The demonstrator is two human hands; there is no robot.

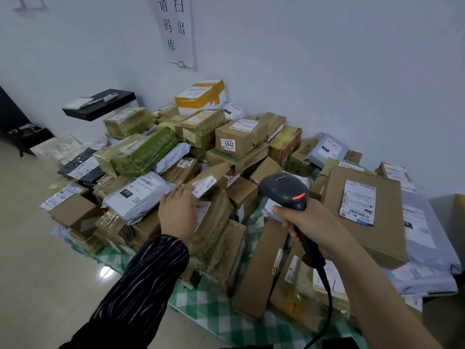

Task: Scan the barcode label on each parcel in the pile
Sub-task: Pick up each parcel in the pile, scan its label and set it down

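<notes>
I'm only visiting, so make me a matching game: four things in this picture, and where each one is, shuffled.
1 scanner
2 white and yellow box
3 paper sign
4 small tilted box

A on the wall
B touched by the left hand
C gripped by the right hand
D top of the pile, by the wall

Pairs: 1-C, 2-D, 3-A, 4-B

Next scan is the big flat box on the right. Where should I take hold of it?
Probably its near edge, coming from your side: the flat box is thin and lies tilted atop grey bags, that edge stands clear, and gripping there leaves the label uncovered.
</notes>
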